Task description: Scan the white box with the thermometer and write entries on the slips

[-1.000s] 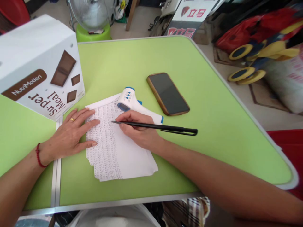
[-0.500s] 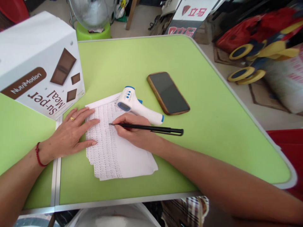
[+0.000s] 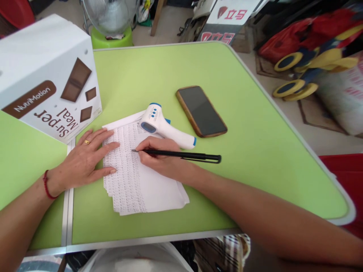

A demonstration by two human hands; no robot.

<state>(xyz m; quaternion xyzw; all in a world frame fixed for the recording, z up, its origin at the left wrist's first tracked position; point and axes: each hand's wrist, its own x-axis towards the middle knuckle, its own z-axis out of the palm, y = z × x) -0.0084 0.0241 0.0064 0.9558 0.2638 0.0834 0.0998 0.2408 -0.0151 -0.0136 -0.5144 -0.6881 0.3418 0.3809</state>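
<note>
My left hand (image 3: 86,156) lies flat with fingers spread, its fingertips on the left edge of a small stack of paper sheets (image 3: 161,190). Rows of handwriting cover the left part of the top sheet. My right hand (image 3: 157,155) is closed around a black pen (image 3: 184,154), whose tip points at the written rows; whether it touches the paper I cannot tell. Just beyond the right hand, a white and blue infrared thermometer (image 3: 167,128) rests partly on the top of the sheets. To its right lies a smartphone (image 3: 202,111) in a brown case, its screen dark.
A large white box (image 3: 51,68) with chocolate pictures stands at the left. The green table (image 3: 255,158) has a metal rim and a seam at the left. Past its far edge is a fan (image 3: 112,17) on a green stool. A red object (image 3: 343,181) sits beyond the right edge.
My right hand and the pen have shifted very slightly to the right along the sheet. The left hand, thermometer, phone and box stay in place.
</note>
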